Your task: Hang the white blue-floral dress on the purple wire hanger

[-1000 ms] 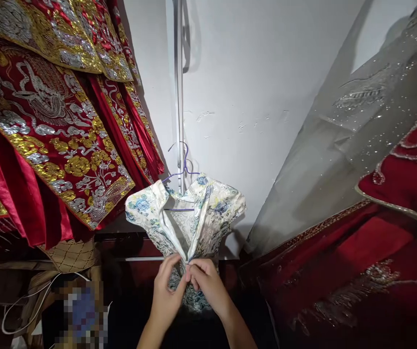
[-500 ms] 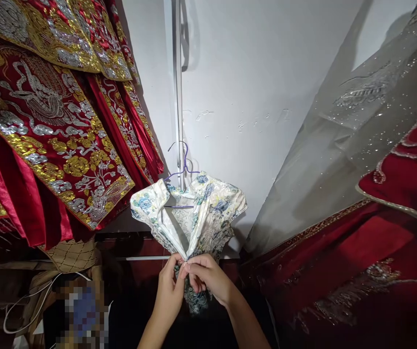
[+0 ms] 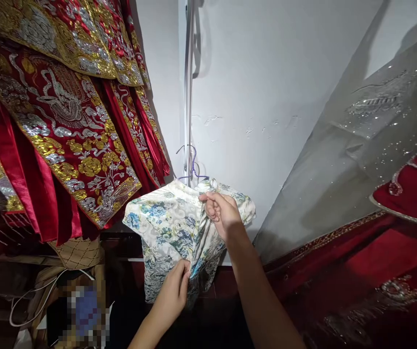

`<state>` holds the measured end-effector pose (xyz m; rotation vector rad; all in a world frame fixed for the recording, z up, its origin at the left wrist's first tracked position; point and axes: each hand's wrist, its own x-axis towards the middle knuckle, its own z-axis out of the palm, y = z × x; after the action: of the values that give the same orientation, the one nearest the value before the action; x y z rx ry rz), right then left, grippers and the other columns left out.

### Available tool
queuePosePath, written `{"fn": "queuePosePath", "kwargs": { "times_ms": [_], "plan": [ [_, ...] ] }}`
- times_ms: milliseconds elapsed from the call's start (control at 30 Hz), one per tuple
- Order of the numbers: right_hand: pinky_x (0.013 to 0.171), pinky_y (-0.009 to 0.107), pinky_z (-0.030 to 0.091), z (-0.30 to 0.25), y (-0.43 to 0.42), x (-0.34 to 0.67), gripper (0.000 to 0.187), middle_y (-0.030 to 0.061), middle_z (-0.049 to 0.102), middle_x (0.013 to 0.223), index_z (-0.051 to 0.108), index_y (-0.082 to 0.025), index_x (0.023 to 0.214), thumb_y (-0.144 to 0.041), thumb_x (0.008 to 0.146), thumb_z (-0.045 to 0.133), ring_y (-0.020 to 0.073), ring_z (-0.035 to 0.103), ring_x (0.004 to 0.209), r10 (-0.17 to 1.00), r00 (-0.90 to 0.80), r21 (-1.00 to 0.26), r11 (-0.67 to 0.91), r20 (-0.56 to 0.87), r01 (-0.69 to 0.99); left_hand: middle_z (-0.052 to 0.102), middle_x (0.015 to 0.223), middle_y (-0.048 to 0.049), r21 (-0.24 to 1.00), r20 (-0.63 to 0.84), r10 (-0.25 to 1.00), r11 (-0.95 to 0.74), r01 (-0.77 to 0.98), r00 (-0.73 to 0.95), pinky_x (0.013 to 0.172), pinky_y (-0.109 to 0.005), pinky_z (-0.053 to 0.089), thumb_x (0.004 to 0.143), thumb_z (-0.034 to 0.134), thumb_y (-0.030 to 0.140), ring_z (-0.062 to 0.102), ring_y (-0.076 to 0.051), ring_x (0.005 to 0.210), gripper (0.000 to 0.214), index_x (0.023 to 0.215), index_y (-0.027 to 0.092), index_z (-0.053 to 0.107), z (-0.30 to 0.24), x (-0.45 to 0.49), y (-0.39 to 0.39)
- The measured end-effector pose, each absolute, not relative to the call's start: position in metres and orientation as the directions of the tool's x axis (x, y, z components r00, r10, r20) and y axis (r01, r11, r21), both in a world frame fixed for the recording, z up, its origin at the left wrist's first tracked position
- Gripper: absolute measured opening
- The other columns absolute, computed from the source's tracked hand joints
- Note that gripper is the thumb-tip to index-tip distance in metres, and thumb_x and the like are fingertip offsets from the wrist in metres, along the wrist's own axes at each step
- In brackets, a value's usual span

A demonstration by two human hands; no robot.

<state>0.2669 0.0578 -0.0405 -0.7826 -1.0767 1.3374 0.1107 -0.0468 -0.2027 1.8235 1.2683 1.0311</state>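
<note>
A white short-sleeved garment [image 3: 168, 223] with blue and green flowers hangs from a purple wire hanger [image 3: 194, 165]. Below its middle, my left hand [image 3: 177, 281] is closed, pinching the fabric at the front opening. Higher up, near the neckline, my right hand [image 3: 221, 211] is closed with thumb and forefinger on the upper edge of the opening. Fabric folds run down between the two hands. Whether a zip pull or only cloth lies in the right fingertips is too small to tell.
Red costumes [image 3: 88, 140] with gold and silver embroidery hang at left. A metal pole [image 3: 189, 87] runs down the white wall [image 3: 259, 72]. Sparkly sheer fabric [image 3: 339, 155] and red beaded cloth [image 3: 376, 242] hang at right. A white cable [image 3: 30, 320] loops at lower left.
My right hand has moved up from beside the left hand to the neckline. The V-shaped opening has closed, and the left front now lies spread flat. My left hand stays low.
</note>
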Motion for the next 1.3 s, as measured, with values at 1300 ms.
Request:
{"fn": "queuePosePath", "kwargs": {
  "times_ms": [1300],
  "plan": [
    [0.047, 0.025, 0.025, -0.138, -0.010, 0.249, 0.027, -0.0039, 0.042, 0.043, 0.058, -0.019, 0.053, -0.019, 0.077, 0.046, 0.0090, 0.034, 0.041, 0.915, -0.376, -0.987, 0.111, 0.146, -0.113, 0.073, 0.093, -0.0083, 0.601, -0.305, 0.925, 0.001, -0.800, -0.228, 0.083, -0.033, 0.054, 0.092, 0.049, 0.019, 0.069, -0.018, 0.086, 0.021, 0.104, 0.017, 0.066, -0.180, 0.013, 0.022]
  ]
}}
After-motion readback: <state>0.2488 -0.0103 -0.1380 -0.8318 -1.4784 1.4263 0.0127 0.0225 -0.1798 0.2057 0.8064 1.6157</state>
